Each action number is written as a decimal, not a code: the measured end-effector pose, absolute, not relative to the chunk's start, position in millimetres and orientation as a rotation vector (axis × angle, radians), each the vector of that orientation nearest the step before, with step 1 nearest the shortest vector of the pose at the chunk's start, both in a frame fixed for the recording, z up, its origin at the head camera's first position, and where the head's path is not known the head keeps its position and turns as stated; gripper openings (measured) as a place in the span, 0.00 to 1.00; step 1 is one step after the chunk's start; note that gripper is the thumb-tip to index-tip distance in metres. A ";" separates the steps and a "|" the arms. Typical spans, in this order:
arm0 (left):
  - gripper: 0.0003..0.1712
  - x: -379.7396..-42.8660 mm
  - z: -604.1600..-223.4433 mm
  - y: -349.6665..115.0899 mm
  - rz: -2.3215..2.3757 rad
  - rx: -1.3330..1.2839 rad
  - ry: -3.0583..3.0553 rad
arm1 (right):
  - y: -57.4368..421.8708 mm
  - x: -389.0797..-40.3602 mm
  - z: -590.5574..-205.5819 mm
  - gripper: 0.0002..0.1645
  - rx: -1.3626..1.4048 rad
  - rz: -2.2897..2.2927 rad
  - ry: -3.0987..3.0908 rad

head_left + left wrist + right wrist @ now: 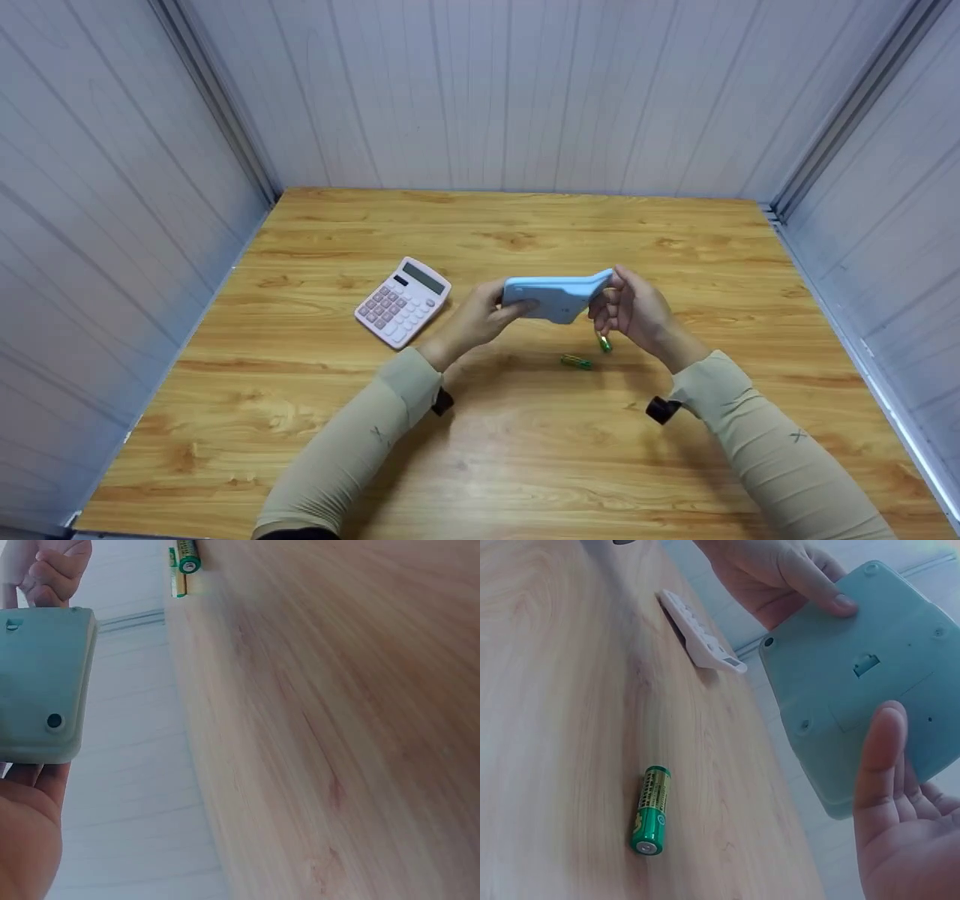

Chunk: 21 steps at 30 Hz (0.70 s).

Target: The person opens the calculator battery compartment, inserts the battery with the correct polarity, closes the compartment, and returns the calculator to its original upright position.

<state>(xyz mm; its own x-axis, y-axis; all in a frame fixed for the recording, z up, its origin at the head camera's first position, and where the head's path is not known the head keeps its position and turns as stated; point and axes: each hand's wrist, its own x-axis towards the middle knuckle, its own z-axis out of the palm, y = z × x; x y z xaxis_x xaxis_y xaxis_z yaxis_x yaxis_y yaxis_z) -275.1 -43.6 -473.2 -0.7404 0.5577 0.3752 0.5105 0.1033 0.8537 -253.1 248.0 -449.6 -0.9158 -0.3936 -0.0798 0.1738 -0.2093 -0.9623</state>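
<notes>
A light blue calculator (pixel 559 300) is held up above the table, its back with screws and a battery cover (pixel 877 694) turned toward the right wrist view. My left hand (pixel 484 311) grips its left end, thumb lying on the back. At the right end, my right hand (pixel 634 311) holds the edge with curled fingers; its thumb (pixel 885 742) overlaps the back in the right wrist view. Below on the table lie two green batteries, one battery (pixel 576 362) nearer me and another battery (pixel 604 343) just under the right hand.
A pink and white calculator (pixel 403 303) lies face up on the wooden table (pixel 300 420), left of my left hand. Pale panel walls (pixel 480 97) enclose the table at the back and both sides.
</notes>
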 end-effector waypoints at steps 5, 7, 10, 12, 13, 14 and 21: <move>0.23 -277.1 -470.3 -43.7 1.820 0.987 2.260 | 247.8 -253.4 -447.9 0.34 -0.349 -2.192 1.671; 0.23 -277.8 -469.0 -43.8 1.833 0.952 2.254 | 247.1 -253.5 -447.0 0.34 -0.364 -2.188 1.684; 0.23 -278.7 -467.8 -43.9 1.845 0.901 2.251 | 246.1 -253.0 -445.3 0.31 -0.364 -2.176 1.726; 0.23 -279.3 -467.5 -43.8 1.855 0.865 2.240 | 245.6 -252.3 -444.3 0.27 -0.343 -2.164 1.768; 0.23 -279.5 -467.5 -43.7 1.860 0.847 2.237 | 245.3 -252.2 -444.1 0.26 -0.328 -2.157 1.790; 0.23 -279.7 -467.6 -43.7 1.865 0.832 2.232 | 244.8 -252.2 -443.9 0.24 -0.310 -2.151 1.812; 0.22 -279.8 -468.1 -43.7 1.905 0.748 2.218 | 242.0 -253.5 -444.1 0.18 -0.163 -2.079 1.963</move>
<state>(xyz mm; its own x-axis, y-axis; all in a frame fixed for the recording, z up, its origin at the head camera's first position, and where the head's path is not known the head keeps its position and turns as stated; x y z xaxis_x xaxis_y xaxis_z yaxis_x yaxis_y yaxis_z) -279.8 -43.7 -468.1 -0.8701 0.4407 0.2208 0.2849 0.0840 0.9549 -253.5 242.0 -444.1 -0.9553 -0.2757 -0.1065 0.1223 -0.0405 -0.9917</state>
